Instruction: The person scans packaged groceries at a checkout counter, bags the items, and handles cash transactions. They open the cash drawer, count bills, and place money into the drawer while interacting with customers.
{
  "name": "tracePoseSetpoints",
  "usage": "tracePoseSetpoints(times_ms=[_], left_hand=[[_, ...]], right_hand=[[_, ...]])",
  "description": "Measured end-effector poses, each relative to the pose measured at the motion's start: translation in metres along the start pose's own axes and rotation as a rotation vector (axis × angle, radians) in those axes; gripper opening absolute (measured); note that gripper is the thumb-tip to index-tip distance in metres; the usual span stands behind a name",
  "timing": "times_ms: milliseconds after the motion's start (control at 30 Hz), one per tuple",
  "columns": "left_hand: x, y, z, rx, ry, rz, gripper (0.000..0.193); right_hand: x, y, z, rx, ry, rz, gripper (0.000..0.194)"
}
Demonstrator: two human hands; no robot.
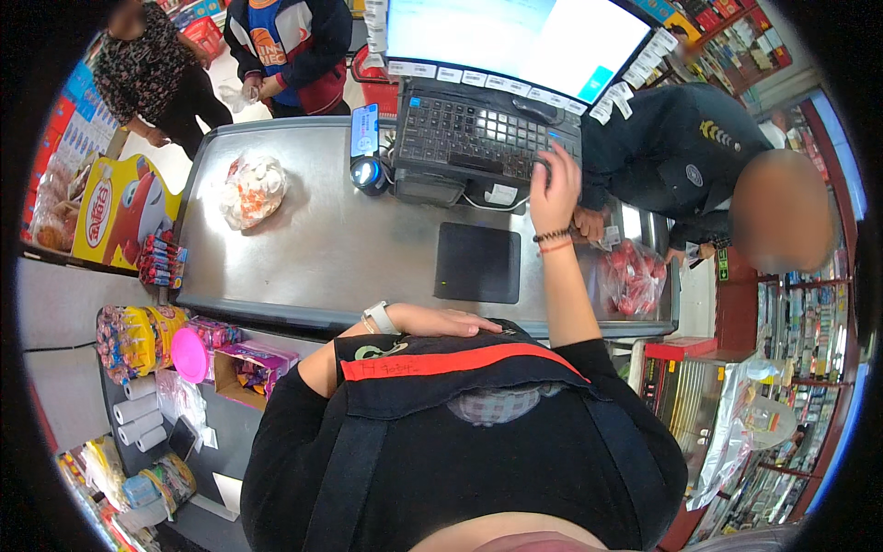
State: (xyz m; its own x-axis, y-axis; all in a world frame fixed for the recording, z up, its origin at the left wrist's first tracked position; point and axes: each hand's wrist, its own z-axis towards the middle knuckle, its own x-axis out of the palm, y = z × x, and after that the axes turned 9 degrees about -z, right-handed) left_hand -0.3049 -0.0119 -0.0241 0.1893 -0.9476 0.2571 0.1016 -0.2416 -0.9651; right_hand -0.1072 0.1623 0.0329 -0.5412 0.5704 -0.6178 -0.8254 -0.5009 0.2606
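Note:
My right hand (557, 183) is over the right end of a black keyboard (476, 134), fingers spread at its keys. It holds nothing. My left hand (441, 321) lies flat against the front of my dark apron (483, 369), also with nothing in it. Below the keyboard, a flat black pad (477, 262) rests on the metal checkout counter (331, 255). A lit monitor (510, 34) stands behind the keyboard, with paper barcode tags along its frame. To the right of my right forearm, a clear plastic bag of red fruit or vegetables (631, 276) sits on the counter.
Another tied plastic bag (254, 192) lies on the counter's left part. A small payment scanner (369, 172) stands beside the keyboard. A person in dark uniform (676, 159) leans at the right end. Two people stand beyond the counter. Candy containers (141, 341) and paper rolls (138, 414) are at lower left.

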Motion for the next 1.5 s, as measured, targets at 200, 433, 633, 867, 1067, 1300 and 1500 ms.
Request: tracePoseSetpoints(times_ms=[200,433,633,867,1067,1300,1500], left_hand=[[-0.003,0.008,0.008,-0.011,0.014,0.02,0.061],[-0.002,0.01,0.008,-0.03,0.004,0.059,0.061],[0.001,0.003,0.004,-0.059,-0.03,-0.015,0.059],[0.001,0.002,0.004,-0.046,-0.037,-0.02,0.059],[0.001,0.006,0.006,-0.065,-0.032,-0.041,0.059],[0.004,-0.001,0.002,-0.013,-0.075,-0.039,0.056],[0.002,0.0,0.007,-0.049,-0.034,-0.042,0.058]], right_hand=[[-0.026,-0.03,-0.041,0.028,0.058,-0.277,0.027],[-0.034,-0.043,-0.041,0.1,0.076,-0.334,0.025],[-0.027,-0.056,-0.026,0.1,0.076,-0.263,0.023],[-0.034,-0.066,-0.041,0.201,0.143,-0.16,0.025],[-0.043,-0.059,-0.045,0.206,0.068,-0.21,0.025],[-0.078,-0.066,-0.061,0.195,-0.189,-0.234,0.021],[-0.129,-0.143,-0.132,0.769,-0.061,-0.541,0.039]])
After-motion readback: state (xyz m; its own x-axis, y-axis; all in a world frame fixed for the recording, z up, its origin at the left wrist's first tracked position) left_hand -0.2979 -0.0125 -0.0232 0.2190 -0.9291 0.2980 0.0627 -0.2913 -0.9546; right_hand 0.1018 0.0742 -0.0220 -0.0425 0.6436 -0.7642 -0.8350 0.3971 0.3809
